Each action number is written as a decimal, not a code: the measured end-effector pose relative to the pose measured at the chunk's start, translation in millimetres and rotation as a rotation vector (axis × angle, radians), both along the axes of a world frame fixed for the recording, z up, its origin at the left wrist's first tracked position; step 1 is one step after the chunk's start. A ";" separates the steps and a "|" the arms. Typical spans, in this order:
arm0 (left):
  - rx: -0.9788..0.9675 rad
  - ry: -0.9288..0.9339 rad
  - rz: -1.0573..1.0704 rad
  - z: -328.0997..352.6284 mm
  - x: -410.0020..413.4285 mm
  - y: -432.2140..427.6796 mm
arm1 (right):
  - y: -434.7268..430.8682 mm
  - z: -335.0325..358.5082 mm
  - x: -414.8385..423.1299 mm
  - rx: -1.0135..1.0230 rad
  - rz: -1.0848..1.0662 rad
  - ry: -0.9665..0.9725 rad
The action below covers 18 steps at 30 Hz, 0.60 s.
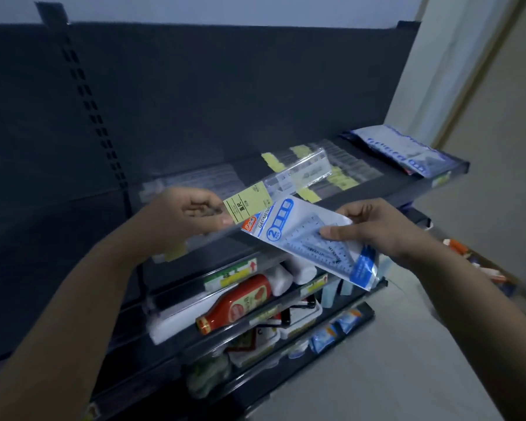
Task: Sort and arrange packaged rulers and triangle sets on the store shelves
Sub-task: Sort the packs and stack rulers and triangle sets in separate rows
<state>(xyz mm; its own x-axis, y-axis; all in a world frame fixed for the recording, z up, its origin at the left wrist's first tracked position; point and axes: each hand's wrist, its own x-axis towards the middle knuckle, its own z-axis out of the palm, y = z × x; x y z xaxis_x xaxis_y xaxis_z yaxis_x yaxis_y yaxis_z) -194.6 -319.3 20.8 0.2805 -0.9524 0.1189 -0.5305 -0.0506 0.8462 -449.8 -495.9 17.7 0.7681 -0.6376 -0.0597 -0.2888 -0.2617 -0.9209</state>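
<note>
My left hand (192, 215) pinches the yellow-labelled end of a clear packaged ruler (289, 176), which slants up and to the right over the top shelf (386, 189). My right hand (374, 229) grips a blue-and-white triangle set pack (298, 229) marked GEOMETRIC, held in front of the shelf edge below the ruler. More clear rulers with yellow labels (340, 171) lie flat on the shelf. A stack of blue triangle set packs (404, 150) sits at the shelf's right end.
Lower shelves hold a red sauce bottle (237, 302), white rolls (298, 270), blue packets (334, 329) and other goods. A dark perforated back panel (195, 95) rises behind the shelf. A box of small items (480, 262) stands on the floor at right.
</note>
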 end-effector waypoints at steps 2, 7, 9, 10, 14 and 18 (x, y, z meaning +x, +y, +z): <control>0.010 0.031 -0.047 -1.9 -11.7 -32.8 | -23.3 -4.9 -20.9 -0.011 -0.040 -0.020; 0.020 0.050 -0.126 -5.0 -31.1 -118.5 | -100.6 -15.9 -62.2 -0.031 -0.132 0.000; 0.018 0.042 -0.133 -6.9 -39.0 -158.0 | -133.1 -20.5 -75.0 -0.040 -0.156 0.015; 0.016 0.025 -0.143 -7.5 -43.2 -178.6 | -149.5 -22.3 -81.2 -0.049 -0.171 0.018; 0.004 0.005 -0.173 -6.7 -57.1 -258.2 | -216.8 -19.7 -97.6 -0.105 -0.204 0.035; 0.015 0.024 -0.170 -1.4 -72.5 -341.2 | -292.8 -4.3 -107.4 -0.167 -0.182 0.094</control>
